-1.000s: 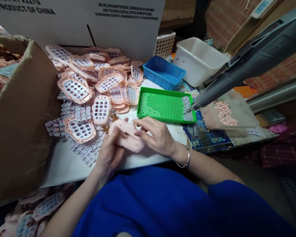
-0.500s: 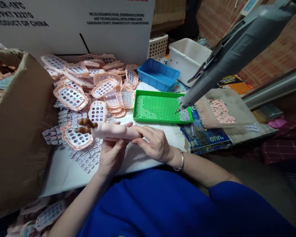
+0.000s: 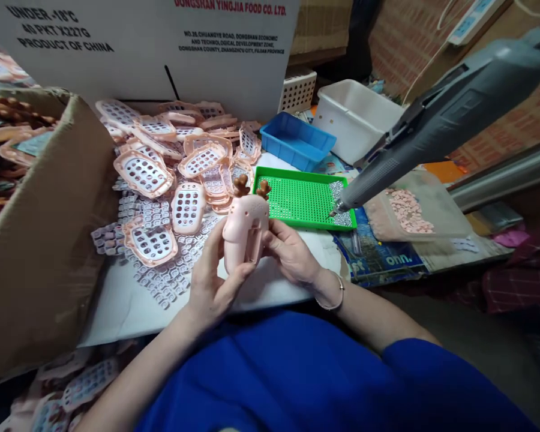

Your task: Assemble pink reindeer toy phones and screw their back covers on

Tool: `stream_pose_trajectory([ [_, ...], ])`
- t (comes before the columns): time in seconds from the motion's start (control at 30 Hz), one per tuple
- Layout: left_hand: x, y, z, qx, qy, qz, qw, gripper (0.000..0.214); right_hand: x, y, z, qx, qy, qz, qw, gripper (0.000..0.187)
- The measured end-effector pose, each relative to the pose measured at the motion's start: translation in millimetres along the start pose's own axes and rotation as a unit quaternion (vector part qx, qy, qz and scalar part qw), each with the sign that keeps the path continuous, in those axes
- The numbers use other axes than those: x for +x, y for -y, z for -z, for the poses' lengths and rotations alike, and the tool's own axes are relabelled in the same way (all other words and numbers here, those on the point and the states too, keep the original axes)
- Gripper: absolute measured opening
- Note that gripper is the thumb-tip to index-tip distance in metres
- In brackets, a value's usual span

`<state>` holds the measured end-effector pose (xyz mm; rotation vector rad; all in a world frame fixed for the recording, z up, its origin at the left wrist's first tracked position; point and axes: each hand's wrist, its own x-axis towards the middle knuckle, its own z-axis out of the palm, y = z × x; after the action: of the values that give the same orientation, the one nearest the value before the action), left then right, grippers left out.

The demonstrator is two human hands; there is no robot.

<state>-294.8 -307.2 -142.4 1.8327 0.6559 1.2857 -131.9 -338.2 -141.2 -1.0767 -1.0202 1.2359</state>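
Observation:
Over the white table, a pink plastic toy phone casing (image 3: 240, 231) with brown antlers stands roughly upright, its back with a rectangular recess facing me. My left hand (image 3: 216, 276) is closed around its left side and lower end, thumb across the bottom. My right hand (image 3: 292, 252) pinches its right edge, the fingertips partly hidden behind it. Just beyond the casing lies a green perforated tray (image 3: 297, 225) with small silver screws (image 3: 342, 217) at its right end. A grey electric screwdriver (image 3: 387, 156) hangs with its tip over those screws.
Pink front shells with button holes (image 3: 189, 208) are piled at the back left, beside sheets of small keypad pieces (image 3: 155, 276). A cardboard box (image 3: 36, 240) stands at the left. Behind the tray are a blue bin (image 3: 297, 144) and a white tub (image 3: 355, 114); a clear container (image 3: 445, 210) holds small pink parts.
The casing has turned from lying sideways, antlers to the left, to upright with its recessed back toward me. Both hands still hold it, and the camera view has shifted slightly.

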Motion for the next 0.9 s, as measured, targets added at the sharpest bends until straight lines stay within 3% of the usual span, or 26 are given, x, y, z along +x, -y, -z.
stream_pose_trajectory([
  [0.1,4,-11,-0.9,0.076,0.023,-0.014,0.997,0.064,-1,-12,-2,0.090,0.017,-0.067,0.994,0.050],
  [0.27,6,-12,-4.0,0.102,0.010,0.034,0.994,0.047,-1,-15,-1,0.084,0.010,-0.059,0.995,0.052],
  [0.37,4,-4,-4.1,0.106,0.000,0.041,0.994,0.041,-2,-8,1,0.010,0.010,-0.059,0.998,0.043],
  [0.5,2,2,0.5,0.103,0.018,0.040,0.994,0.040,-2,3,9,-0.185,-0.012,-0.017,0.982,0.031],
  [0.67,4,2,5.7,0.063,0.072,0.018,0.995,0.037,-4,17,21,-0.260,-0.039,0.052,0.963,0.036],
  [0.7,4,1,6.0,0.040,0.077,0.022,0.996,0.036,-7,22,24,-0.311,-0.045,0.102,0.944,0.031],
  [0.73,3,1,6.1,0.011,0.081,0.031,0.996,0.035,-12,28,26,-0.377,-0.064,0.177,0.907,0.023],
  [0.8,0,1,6.3,-0.064,0.081,0.063,0.993,0.034,-23,41,33,-0.498,-0.132,0.341,0.786,0.010],
  [0.83,-1,1,6.3,-0.104,0.078,0.081,0.988,0.033,-28,48,37,-0.527,-0.176,0.404,0.727,0.015],
  [0.9,-2,2,6.1,-0.141,0.063,0.105,0.982,0.032,-33,61,47,-0.526,-0.267,0.474,0.654,0.027],
])
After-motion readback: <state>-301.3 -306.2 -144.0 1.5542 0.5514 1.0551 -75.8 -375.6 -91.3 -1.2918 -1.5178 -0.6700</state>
